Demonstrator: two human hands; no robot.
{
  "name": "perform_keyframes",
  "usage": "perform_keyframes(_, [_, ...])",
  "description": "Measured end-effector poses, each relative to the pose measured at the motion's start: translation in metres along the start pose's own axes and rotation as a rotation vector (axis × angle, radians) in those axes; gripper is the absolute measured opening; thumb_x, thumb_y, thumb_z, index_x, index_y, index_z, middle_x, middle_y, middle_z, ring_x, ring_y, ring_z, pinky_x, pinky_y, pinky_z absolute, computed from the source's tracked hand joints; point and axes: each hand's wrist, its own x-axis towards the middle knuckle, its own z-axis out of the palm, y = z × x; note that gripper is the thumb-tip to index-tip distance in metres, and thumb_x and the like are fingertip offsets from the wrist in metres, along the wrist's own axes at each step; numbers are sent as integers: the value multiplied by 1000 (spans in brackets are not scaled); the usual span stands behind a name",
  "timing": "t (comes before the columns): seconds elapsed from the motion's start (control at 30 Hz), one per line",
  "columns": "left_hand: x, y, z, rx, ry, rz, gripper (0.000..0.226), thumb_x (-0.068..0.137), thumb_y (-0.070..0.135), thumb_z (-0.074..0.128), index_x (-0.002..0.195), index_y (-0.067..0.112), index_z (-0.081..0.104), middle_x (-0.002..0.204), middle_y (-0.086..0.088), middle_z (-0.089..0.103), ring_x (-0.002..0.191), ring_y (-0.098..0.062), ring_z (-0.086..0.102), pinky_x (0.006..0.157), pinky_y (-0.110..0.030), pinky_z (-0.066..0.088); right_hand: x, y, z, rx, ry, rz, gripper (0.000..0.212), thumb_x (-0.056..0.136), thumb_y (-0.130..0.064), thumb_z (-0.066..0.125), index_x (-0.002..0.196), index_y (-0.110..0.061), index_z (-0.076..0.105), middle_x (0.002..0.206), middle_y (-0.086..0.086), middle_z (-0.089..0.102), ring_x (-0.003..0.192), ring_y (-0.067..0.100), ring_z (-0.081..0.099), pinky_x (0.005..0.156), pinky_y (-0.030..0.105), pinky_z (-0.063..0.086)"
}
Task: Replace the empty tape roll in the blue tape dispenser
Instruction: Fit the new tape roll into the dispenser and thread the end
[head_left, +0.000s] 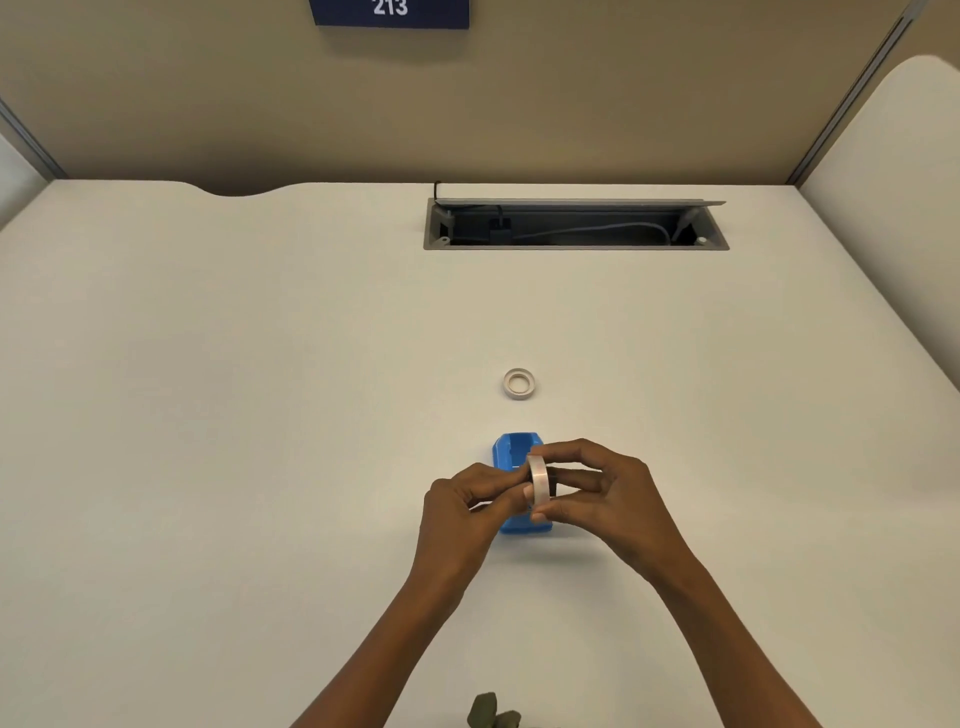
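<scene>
Here, in the head view, both hands meet over the blue plastic tape dispenser (511, 457) standing on the white bench (260, 415): the right hand (597, 488) has its grip closed on an upright, pale translucent tape roll (540, 482), thumb below and fingers curled around its far side. The left hand (467, 501) pinches thumb and fingertips together against the near face of that same roll. A second small whitish ring-shaped roll (519, 384) lies flat on the bench beyond the dispenser, well apart from both hands.
</scene>
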Motion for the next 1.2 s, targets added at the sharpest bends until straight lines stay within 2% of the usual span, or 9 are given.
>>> perform_keyframes(0.17, [6,1,-1,12,45,-21,20,79,17,72,96,26,75,90,8,75,85,0,67,70,-4,48,5,-2,5,-98,50,-59,48,62,-7,83,103,-27,69,101,-6,74,95,12,69,80,30,58])
perform_keyframes(0.33, [7,1,-1,3,77,-52,19,78,13,71,92,26,73,89,6,75,83,-4,69,69,-10,51,5,-1,5,-75,38,-48,53,63,-3,82,108,-26,67,104,-4,73,99,14,68,82,36,59])
perform_keyframes(0.5, [8,0,1,10,79,-47,20,77,11,71,87,29,71,86,8,74,81,-3,68,68,-10,50,5,-1,6,-60,30,-51,51,66,0,80,111,-20,66,110,-1,71,101,15,67,84,38,59])
perform_keyframes(0.7, [10,-3,-1,18,95,-50,19,75,11,73,86,27,71,81,9,74,78,-3,68,66,-9,50,5,-3,7,-42,5,-43,51,64,3,80,108,-21,68,110,-2,71,101,14,67,82,34,59])
perform_keyframes(0.97, [11,-4,-1,-9,93,-71,17,73,12,74,87,22,72,82,1,75,79,-10,69,72,-16,51,5,-3,7,-52,15,-28,51,63,-1,81,107,-25,69,107,-4,73,100,11,68,80,29,59])
perform_keyframes(1.1, [11,-6,-1,-29,90,-82,16,74,12,73,83,26,72,79,7,75,78,-7,70,66,-14,52,5,-1,6,-57,26,-22,51,64,-3,82,107,-25,69,106,-5,73,98,11,69,79,27,59])
perform_keyframes(1.2, [12,-6,0,-50,82,-80,16,77,14,72,84,29,71,81,8,75,81,-9,70,71,-17,53,7,-1,5,-54,43,-27,49,64,-4,82,108,-24,69,105,-3,73,96,13,70,78,27,59])
